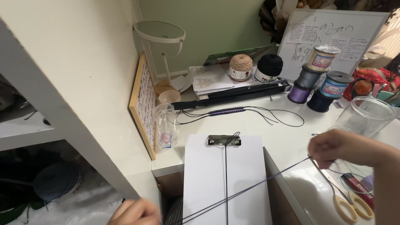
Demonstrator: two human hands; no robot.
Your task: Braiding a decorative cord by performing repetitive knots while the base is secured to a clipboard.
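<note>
A white clipboard [246, 166] lies on the desk with dark cords clamped under its metal clip [224, 140] and running down its middle. My right hand [337, 146] pinches a thin purple cord [266, 179] stretched taut across the board. My left hand [135, 213], blurred at the bottom edge, grips the cord's other end. A finished beaded braid [227, 111] with loose black cord ends lies on the desk beyond the clipboard.
Spools of thread [318, 79] and two yarn balls [241, 66] stand at the back, before a whiteboard [333, 29]. A clear plastic jar [364, 116] and cream-handled scissors [352, 206] sit at the right. A round mirror [160, 33], small cup [168, 96] and plastic bag [166, 129] are on the left.
</note>
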